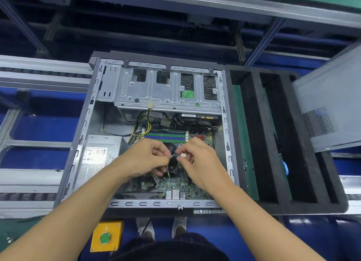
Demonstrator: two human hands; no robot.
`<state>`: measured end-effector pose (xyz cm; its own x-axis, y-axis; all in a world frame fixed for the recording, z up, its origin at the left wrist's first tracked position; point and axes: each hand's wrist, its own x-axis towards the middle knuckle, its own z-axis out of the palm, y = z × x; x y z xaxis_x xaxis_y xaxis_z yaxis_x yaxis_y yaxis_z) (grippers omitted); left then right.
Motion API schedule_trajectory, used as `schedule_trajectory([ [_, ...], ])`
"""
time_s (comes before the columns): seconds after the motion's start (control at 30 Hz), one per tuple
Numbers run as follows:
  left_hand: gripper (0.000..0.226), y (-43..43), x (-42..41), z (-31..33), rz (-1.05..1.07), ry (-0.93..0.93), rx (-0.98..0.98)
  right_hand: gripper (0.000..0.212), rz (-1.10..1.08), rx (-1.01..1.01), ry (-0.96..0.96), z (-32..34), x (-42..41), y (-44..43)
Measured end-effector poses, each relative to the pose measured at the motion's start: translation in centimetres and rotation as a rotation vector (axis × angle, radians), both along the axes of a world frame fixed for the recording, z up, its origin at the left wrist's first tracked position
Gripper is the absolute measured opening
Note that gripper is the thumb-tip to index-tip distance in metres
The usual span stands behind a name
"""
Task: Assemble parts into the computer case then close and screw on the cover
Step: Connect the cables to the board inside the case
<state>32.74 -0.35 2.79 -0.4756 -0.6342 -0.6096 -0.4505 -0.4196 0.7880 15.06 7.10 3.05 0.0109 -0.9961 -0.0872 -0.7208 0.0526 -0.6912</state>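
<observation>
Now my left hand [148, 160] pinches a thin cable [168, 172], my right hand [198, 162] pinches its white connector [183, 155] over the open computer case [148, 203]; the cover [332, 96] sits at three o'clock.

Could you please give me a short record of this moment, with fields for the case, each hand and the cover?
case: computer case open, lying flat, motherboard exposed
left hand: pinches a thin multicoloured wire over the motherboard
right hand: pinches the wire's small white connector
power supply: seated in the near left corner
cover: off, propped at the right, past the black foam tray
</observation>
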Motion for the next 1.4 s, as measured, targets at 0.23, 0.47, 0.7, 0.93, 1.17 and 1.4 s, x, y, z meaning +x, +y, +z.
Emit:
schedule_trajectory([
  [0.23,0.012,0.2,0.0,0.3,0.023,0.029,-0.018,0.008,-0.018,0.004,-0.008,0.4,0.2,0.3],
  [0.47,0.005,0.5,0.0,0.7,0.063,0.095,-0.012,0.007,-0.009,0.001,-0.006,0.9,0.4,0.4],
  [0.7,0.005,0.8,-0.2,0.4,0.098,0.113,-0.086,0.002,0.066,-0.068,0.082,1.0,0.5,0.3],
  [0.93,0.01,0.7,0.2,-0.2,0.043,0.052,-0.182,0.004,0.176,-0.031,0.131,0.5,0.5,0.1],
  [1.17,0.014,2.5,-2.0,-0.7,-0.418,-0.308,-0.402,0.013,0.215,0.364,0.274,-1.0,0.2,0.1],
  [1.4,0.032,2.4,-5.5,0.4,-0.681,-0.571,-0.654,0.017,0.253,0.613,0.464,-1.6,0.5,-0.4],
])
